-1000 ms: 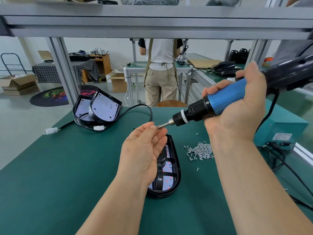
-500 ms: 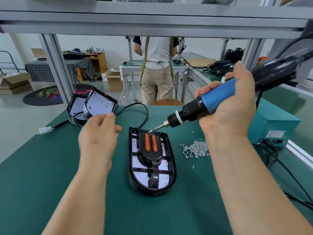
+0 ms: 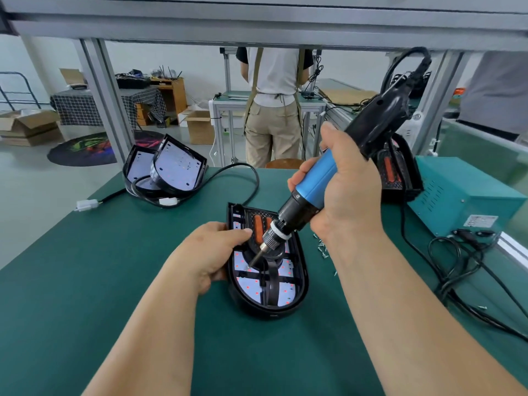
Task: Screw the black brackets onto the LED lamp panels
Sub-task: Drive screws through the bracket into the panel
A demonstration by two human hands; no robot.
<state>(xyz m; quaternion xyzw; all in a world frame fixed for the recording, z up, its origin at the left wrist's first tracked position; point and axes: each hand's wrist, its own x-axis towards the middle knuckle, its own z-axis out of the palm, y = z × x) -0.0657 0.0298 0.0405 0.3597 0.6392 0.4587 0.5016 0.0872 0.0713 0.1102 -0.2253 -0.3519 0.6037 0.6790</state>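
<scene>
The LED lamp panel [image 3: 285, 295] lies flat on the green mat [image 3: 114, 281] right in front of me, rounded end toward me, with the black bracket [image 3: 273, 281] seated across its white board.

From the head view, my left hand [image 3: 208, 252] grips the panel's left rim, fingers curled under the edge and thumb laid on top. My right hand [image 3: 343, 201] is wrapped round the blue body of the electric screwdriver [image 3: 311, 190], whose bit slants down onto the bracket's left side. Whether a screw sits under the tip I cannot tell.

I judge the panel light and stiff, a hard plastic shell that could skate on the mat under the driver's push. The rim is the place to hold; the LED face looks delicate.

Half a second ago my left hand hung in the air off to the left and the bit hovered at the panel's far end; now the hand clamps the rim and the bit has dropped to mid-panel.

Loose screws [image 3: 323, 248] lie just right of it.
</scene>
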